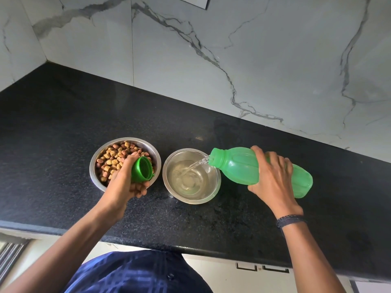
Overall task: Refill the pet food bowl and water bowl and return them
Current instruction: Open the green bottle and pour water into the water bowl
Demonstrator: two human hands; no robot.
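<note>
Two steel bowls stand side by side on the black counter. The left food bowl (93, 166) is full of brown kibble. The right water bowl (215, 187) holds clear water. My right hand (273, 178) grips a green plastic bottle (237, 166) tipped on its side, and a thin stream of water runs from its mouth into the water bowl. My left hand (122, 178) holds the green bottle cap (142, 170) over the near rim of the food bowl.
The black granite counter (63, 123) runs against a marble-patterned wall (254, 60) and into a corner at the far left. Its front edge lies close to my body. White cabinet doors with dark handles (262, 268) sit below.
</note>
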